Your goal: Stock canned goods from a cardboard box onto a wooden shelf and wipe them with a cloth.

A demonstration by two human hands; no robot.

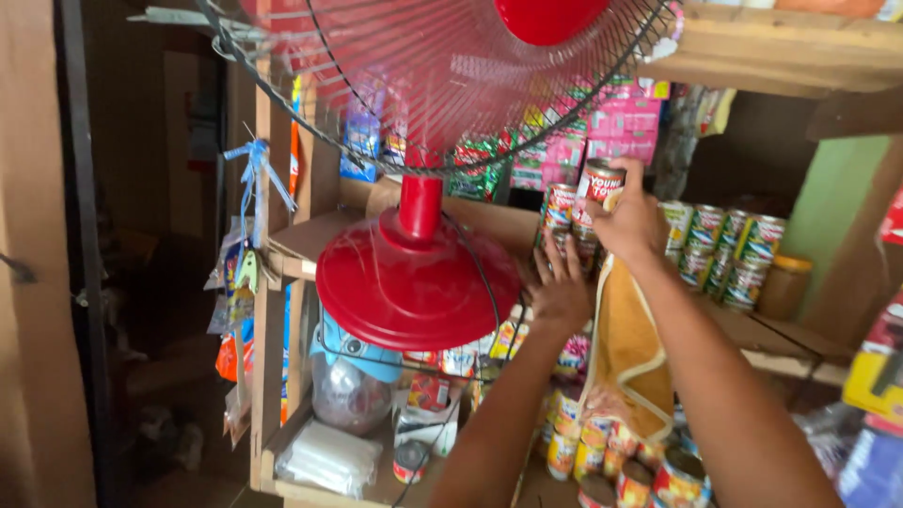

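Small shop corner w/ wooden shelves (282, 254) crammed with goods; a green wall shows at far right. Red fan (442, 66) w/ wire cage fills upper centre of frame, its round red base (414, 287) sitting just below on the shelf edge.

Right hand (628, 224), centre-right, has its grip clenched round a red-labelled tin can (596, 181), held upright at the top of a stack of similar cans (562, 214). Left hand (560, 290) is just below & left of it, fingers spread flat against the lower cans of that stack — grip released, holding nothing.

A yellowish cloth (628, 357) hangs between the two forearms. More cans w/ green labels (724, 249) stand in rows on the shelf to the right, a brown jar (783, 282) beside them. Pink packets (621, 122) hang behind the fan. Lower centre: more small tins (621, 461) and a clear plastic bag (329, 459) at lower left.
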